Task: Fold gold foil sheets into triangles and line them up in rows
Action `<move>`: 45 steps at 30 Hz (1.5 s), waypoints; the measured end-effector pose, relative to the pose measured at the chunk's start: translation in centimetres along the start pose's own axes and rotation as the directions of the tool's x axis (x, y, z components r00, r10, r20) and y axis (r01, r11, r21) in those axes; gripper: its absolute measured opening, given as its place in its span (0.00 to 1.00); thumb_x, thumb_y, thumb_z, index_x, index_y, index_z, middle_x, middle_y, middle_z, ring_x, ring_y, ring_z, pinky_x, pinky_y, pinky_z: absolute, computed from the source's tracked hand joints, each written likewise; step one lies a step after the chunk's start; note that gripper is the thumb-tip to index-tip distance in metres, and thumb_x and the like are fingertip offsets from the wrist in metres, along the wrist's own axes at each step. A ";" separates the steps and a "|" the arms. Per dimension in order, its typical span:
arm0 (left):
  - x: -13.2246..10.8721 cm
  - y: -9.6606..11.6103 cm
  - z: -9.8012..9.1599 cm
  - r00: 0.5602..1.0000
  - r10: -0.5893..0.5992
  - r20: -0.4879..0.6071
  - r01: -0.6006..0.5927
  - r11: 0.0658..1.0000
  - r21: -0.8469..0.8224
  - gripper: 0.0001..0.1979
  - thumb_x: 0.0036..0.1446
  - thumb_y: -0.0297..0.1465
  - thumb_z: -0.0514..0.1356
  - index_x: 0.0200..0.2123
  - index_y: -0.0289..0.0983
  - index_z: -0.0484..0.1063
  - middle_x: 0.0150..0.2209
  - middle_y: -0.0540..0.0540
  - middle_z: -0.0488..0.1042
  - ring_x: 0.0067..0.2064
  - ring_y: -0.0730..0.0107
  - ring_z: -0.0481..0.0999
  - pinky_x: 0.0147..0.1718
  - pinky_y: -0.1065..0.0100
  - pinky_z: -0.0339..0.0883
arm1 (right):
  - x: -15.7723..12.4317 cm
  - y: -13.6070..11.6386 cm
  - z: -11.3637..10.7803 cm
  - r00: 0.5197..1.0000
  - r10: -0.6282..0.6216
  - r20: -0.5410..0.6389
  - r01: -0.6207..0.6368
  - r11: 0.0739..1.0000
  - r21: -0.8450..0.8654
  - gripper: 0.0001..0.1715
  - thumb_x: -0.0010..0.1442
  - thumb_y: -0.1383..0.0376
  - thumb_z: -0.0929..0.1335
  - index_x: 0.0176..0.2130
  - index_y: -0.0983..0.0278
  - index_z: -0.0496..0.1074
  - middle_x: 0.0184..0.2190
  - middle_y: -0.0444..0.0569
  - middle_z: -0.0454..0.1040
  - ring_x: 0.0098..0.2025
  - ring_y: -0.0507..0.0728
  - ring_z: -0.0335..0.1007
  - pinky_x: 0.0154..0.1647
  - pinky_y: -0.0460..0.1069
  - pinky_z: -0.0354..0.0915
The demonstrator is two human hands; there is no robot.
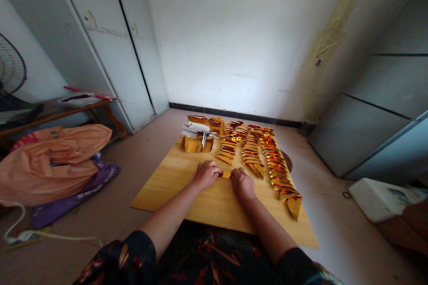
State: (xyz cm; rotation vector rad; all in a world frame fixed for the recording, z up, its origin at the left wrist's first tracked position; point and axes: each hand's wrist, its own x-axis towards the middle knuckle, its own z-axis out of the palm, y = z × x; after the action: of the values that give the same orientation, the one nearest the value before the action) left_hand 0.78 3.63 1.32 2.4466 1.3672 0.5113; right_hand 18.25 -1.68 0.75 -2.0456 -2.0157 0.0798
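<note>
Pinching hands: clock read from the gold strip, twelve toward the wall; left hand at nine, right hand just past three.
Left hand's state: fingers curled and closed on the strip's near-nine end.
Right hand's state: fingers bent, closed on the opposite end; the fingertips are partly hidden.
Gold strip: shiny, narrow, stretched crosswise between both hands, over the middle of the board; whether it touches the wood, I cannot tell.
Wooden board: pale, square-edged, beneath hands and strip, its near edge toward six.
Left row: folded gold pieces, overlapping, at twelve.
Middle row: similar folded pieces, between one and two.
Right row: the longest, running from about one round to four, along the board's edge.
Curved gold sheets: lying between ten and eleven.
White bundle: just behind those sheets, at eleven.
Floor at nine: an orange bag, with a purple bag partly under it.
Fan: at ten, cut by the picture's edge.
White box: well apart from the board, just past three.
</note>
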 end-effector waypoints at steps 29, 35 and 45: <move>-0.7 0.0 0.6 0.987 -0.157 -0.033 0.158 0.987 0.031 0.06 0.53 0.37 0.63 0.35 0.54 0.79 0.51 0.52 0.71 0.54 0.59 0.65 0.53 0.55 0.56 | 1.9 -2.1 -2.3 0.952 0.149 0.266 -0.160 0.987 0.022 0.17 0.59 0.57 0.63 0.40 0.63 0.75 0.41 0.55 0.75 0.43 0.60 0.73 0.38 0.48 0.64; -0.8 0.0 0.5 0.987 -0.158 -0.040 0.159 0.987 0.018 0.06 0.53 0.36 0.63 0.35 0.53 0.79 0.52 0.53 0.71 0.55 0.59 0.65 0.54 0.54 0.54 | 1.9 -3.0 -1.8 0.959 0.191 0.208 -0.196 0.981 0.003 0.31 0.53 0.45 0.65 0.43 0.67 0.74 0.42 0.60 0.74 0.43 0.65 0.73 0.39 0.52 0.66; -0.9 0.3 0.2 0.985 -0.172 -0.025 0.172 0.985 0.010 0.08 0.53 0.33 0.62 0.35 0.52 0.79 0.53 0.53 0.70 0.56 0.58 0.64 0.56 0.53 0.53 | 2.3 -3.2 -2.3 0.945 0.201 0.256 -0.205 0.979 -0.012 0.33 0.53 0.45 0.66 0.47 0.67 0.72 0.44 0.63 0.73 0.46 0.65 0.72 0.40 0.52 0.65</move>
State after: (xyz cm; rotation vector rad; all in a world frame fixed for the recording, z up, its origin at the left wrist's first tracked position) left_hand 0.66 2.73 1.07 2.3108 1.5777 0.4926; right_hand 15.69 0.22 4.04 -2.3311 -1.9256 0.4192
